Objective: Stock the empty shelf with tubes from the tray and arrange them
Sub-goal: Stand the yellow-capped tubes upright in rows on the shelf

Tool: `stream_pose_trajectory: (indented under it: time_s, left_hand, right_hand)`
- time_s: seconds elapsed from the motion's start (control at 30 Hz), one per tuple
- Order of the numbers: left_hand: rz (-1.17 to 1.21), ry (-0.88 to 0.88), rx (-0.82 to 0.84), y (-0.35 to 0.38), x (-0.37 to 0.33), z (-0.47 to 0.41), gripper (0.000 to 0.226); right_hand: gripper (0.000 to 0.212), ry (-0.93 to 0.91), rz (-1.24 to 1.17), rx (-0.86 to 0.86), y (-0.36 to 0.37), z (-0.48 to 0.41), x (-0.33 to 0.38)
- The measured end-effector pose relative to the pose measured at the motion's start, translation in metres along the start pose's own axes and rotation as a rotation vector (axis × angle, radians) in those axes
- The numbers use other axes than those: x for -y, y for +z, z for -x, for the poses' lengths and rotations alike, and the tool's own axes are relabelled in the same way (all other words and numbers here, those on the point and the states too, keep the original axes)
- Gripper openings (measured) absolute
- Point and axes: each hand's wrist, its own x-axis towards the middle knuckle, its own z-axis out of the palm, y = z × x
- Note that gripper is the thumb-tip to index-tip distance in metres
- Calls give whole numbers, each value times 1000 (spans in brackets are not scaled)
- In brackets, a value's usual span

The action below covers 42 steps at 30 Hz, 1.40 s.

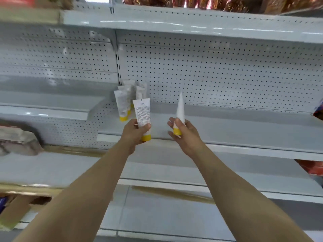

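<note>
I hold one tube in each hand, both in front of the grey shelf [227, 130]. My left hand [134, 131] is closed around the lower part of a white tube [143, 112]: the thumb lies across its front and the other fingers go behind it. This tube stands upright, the yellow cap is at the bottom, and the flat side with small black print faces me. My right hand [183, 135] grips the second tube [180, 109] near its yellow cap, with the thumb on the side toward me, while some fingers stay rather straight. I see this tube from its thin edge, so it looks like a narrow white wedge with the flat end pointing up. The two tubes are near each other but do not touch.

On the shelf, in the back left corner, a small group of tubes [122, 103] stands upright on yellow caps, close together, just beside the perforated back panel [209, 75]. My left tube is in front of this group and partly covers it. On the top shelf there are reddish packets [192, 2], blurred.
</note>
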Motion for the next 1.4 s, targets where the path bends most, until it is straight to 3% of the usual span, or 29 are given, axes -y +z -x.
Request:
stream_pose_trajectory:
  time_s: [0.1,0.33,0.47,0.73,1.4]
  left_hand:
    - [-38,42,-24,-49,-7,-39,37]
    - [-150,191,-84,-103,5,-87,39]
    - [-168,202,-98,-119,20,-99,39]
    - [-192,224,-32,-117,23,-117,39]
    - [-273,246,-36,-115,26,-117,36]
  right_hand:
    - [34,-36,40,-64,39,-32,-23]
    - [30,-114,210,-116,80,-63,-59]
    - [18,-161,411,-119,96,-71,-72]
    - [31,-145,771,-186,106,-79,-85]
    - [37,-197,989,-237,126,-81,-95]
